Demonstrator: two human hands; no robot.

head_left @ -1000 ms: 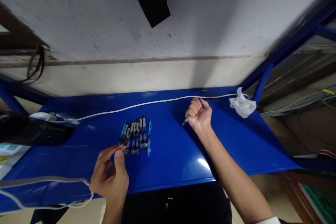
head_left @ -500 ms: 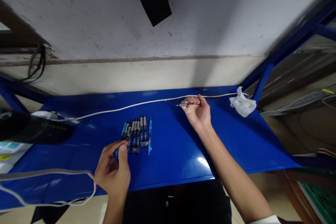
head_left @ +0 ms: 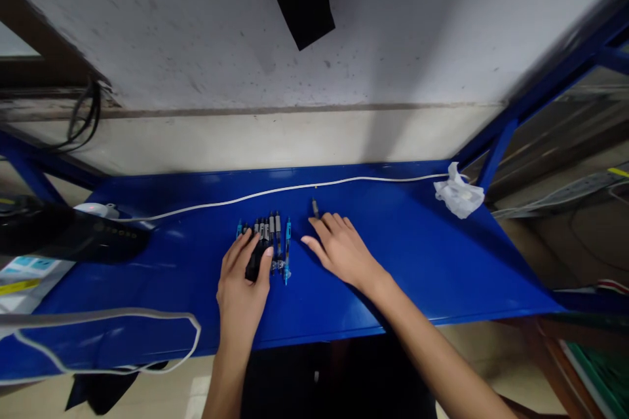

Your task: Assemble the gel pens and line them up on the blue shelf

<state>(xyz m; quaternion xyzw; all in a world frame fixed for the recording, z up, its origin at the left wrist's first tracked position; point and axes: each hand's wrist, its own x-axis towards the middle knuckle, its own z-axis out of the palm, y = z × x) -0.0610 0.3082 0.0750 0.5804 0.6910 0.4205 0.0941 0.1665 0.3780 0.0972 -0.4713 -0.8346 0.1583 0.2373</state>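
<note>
Several black-and-grey pens (head_left: 278, 229) lie side by side on the blue table (head_left: 432, 275), and a light blue pen (head_left: 287, 242) is at the right end of the row. Another blue pen (head_left: 239, 228) shows at the left end. My left hand (head_left: 246, 275) rests over the left part of the row, thumb and fingers apart; the pens beneath it are partly hidden. To the right, a single grey pen (head_left: 315, 207) stands out beyond the fingertips of my right hand (head_left: 339, 249), which is palm down on it. The rest of that pen is hidden under the fingers.
A white cable (head_left: 236, 199) runs along the back of the table. Crumpled white plastic (head_left: 459, 193) sits at the back right. A black cylindrical object (head_left: 73, 236) lies at the left, and a looped white cable (head_left: 194, 334) hangs over the front left edge.
My right hand has come left and down to the table with the pen, turning palm down. My left hand has moved right and forward onto the row of pens. The view has shifted slightly.
</note>
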